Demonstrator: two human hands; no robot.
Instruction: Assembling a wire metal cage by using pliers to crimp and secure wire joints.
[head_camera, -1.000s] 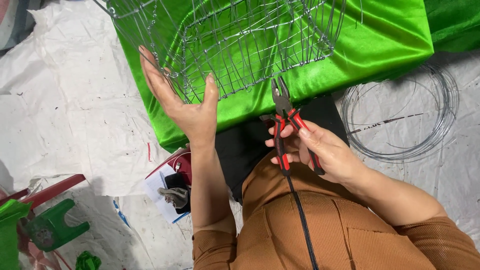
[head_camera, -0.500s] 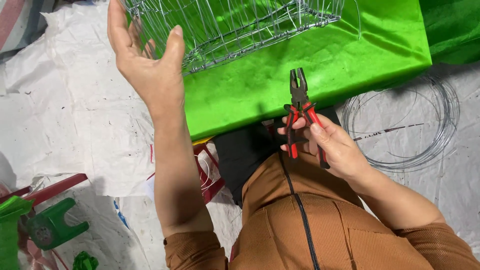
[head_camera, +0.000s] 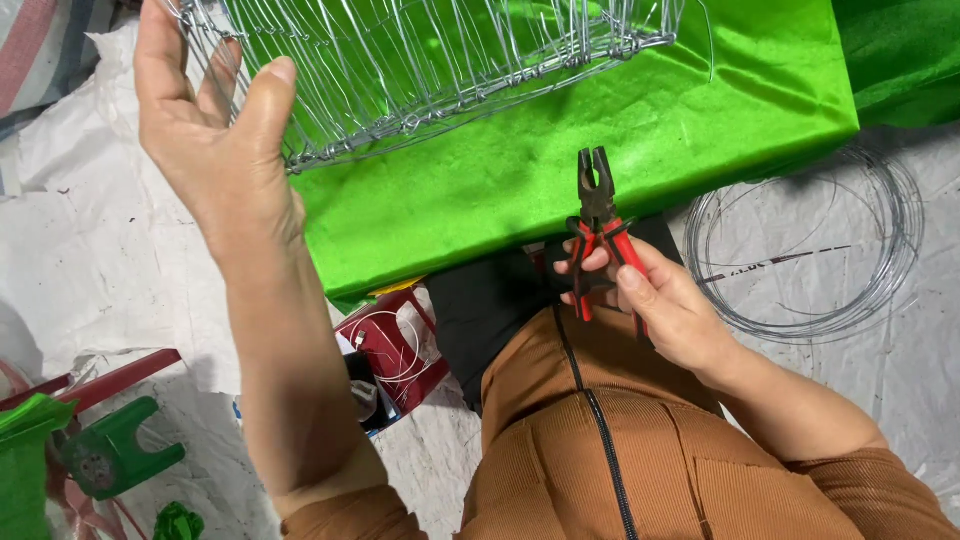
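right hand (head_camera: 668, 305) gripping pliers (head_camera: 598, 225), long axis upright, nose pointing away

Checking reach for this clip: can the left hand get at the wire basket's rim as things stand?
Probably yes. The left hand is open, palm up, right at the wire basket rim, nothing between them. The right hand holds the pliers apart from it.

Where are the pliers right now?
In the head view, the pliers are in the right hand, right of centre, jaws pointing up over the green cloth, left of the wire coil.
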